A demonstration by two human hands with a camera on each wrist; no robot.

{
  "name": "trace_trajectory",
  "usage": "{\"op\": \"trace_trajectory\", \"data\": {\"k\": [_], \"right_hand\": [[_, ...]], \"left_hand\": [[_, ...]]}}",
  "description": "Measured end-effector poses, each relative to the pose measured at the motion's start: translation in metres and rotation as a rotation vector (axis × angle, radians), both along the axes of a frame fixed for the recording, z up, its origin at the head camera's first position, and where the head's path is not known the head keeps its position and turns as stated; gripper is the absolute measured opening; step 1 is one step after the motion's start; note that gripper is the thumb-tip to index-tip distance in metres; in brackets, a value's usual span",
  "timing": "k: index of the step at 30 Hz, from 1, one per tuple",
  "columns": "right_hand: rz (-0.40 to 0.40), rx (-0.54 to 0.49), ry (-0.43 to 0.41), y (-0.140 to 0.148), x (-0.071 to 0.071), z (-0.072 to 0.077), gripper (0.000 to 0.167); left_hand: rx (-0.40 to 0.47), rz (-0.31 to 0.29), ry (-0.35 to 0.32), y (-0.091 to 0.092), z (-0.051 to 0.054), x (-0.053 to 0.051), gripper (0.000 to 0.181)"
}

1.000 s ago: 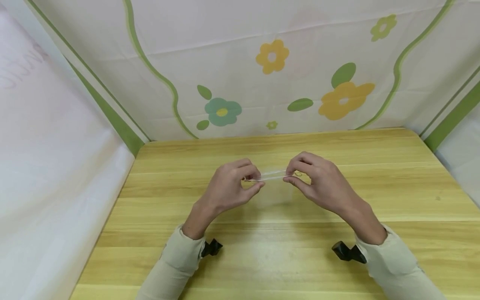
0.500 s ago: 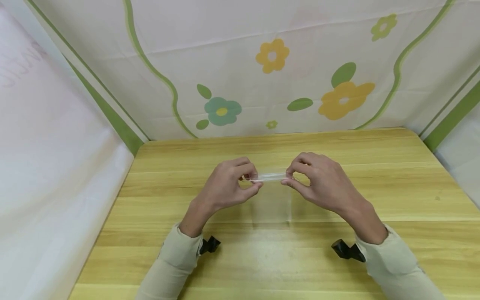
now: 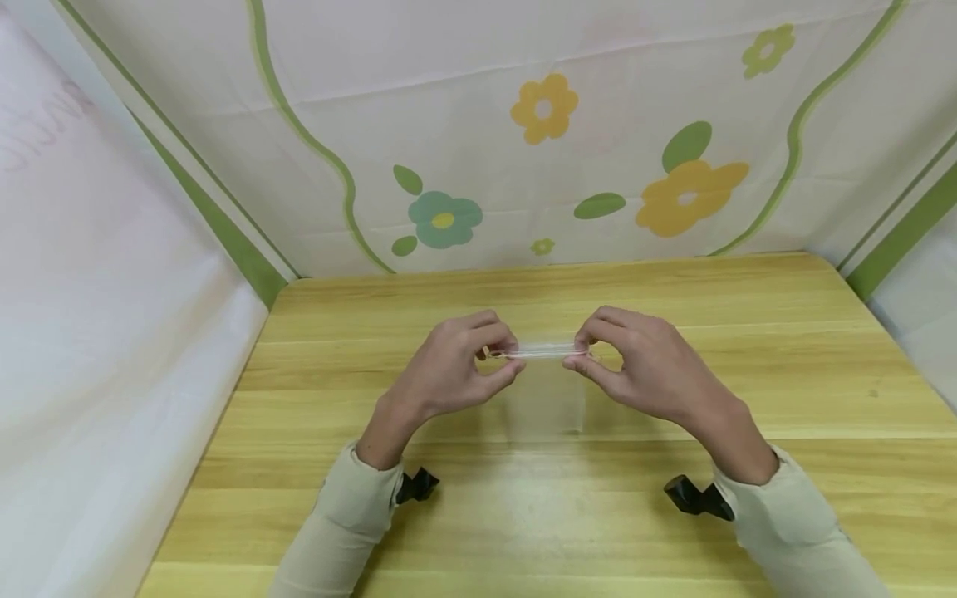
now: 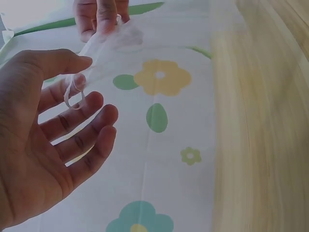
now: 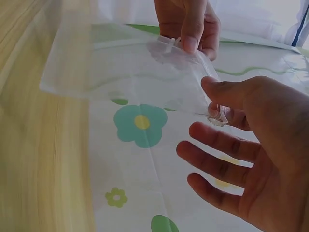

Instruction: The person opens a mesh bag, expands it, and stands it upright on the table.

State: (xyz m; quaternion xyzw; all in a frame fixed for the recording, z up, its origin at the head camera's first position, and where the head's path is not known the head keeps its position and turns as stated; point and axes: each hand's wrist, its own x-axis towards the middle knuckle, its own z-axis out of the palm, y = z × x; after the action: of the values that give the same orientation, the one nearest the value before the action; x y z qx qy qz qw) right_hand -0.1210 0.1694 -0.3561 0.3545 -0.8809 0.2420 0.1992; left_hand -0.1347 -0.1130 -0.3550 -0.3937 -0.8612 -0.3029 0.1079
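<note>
A thin, see-through drawstring bag [image 3: 546,403] hangs above the table between both hands, its top edge stretched level. My left hand [image 3: 456,365] pinches one top corner between thumb and index finger; the other fingers spread loosely in the left wrist view. The opposite corner is pinched the same way by my right hand [image 3: 646,365]. A white string loop [image 4: 66,99] dangles by the left fingers, and another cord loop [image 5: 219,121] pokes out at the right thumb. Seen from the right wrist, the bag's body [image 5: 125,63] looks flat, with nothing visible inside.
Below lies a wood-grain table [image 3: 523,531]. A white cloth backdrop [image 3: 463,100] with printed flowers rises behind its far edge, and a white cloth side [image 3: 112,332] stands at the left. Black wrist mounts [image 3: 419,487] show at both cuffs.
Both hands stay nearly in place. The top edge has gone from two slightly parted lines to one taut band, and the bag's body hanging below it shows more clearly.
</note>
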Motion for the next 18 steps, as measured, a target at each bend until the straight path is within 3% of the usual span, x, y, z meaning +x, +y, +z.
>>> {"op": "trace_trajectory", "data": {"k": [5, 12, 18], "right_hand": [[0.078, -0.135, -0.093, 0.0004, -0.0015, 0.0000, 0.019], [0.093, -0.308, -0.167, -0.0018, -0.0019, 0.0012, 0.026], [0.085, -0.397, -0.168, -0.0059, -0.0003, 0.0000, 0.027]], "left_hand": [[0.105, -0.031, -0.057, 0.0002, -0.0009, -0.0007, 0.005], [0.222, -0.067, -0.037, 0.0044, -0.0016, -0.0014, 0.008], [0.324, -0.062, -0.018, 0.0087, -0.0018, -0.0003, 0.007]]}}
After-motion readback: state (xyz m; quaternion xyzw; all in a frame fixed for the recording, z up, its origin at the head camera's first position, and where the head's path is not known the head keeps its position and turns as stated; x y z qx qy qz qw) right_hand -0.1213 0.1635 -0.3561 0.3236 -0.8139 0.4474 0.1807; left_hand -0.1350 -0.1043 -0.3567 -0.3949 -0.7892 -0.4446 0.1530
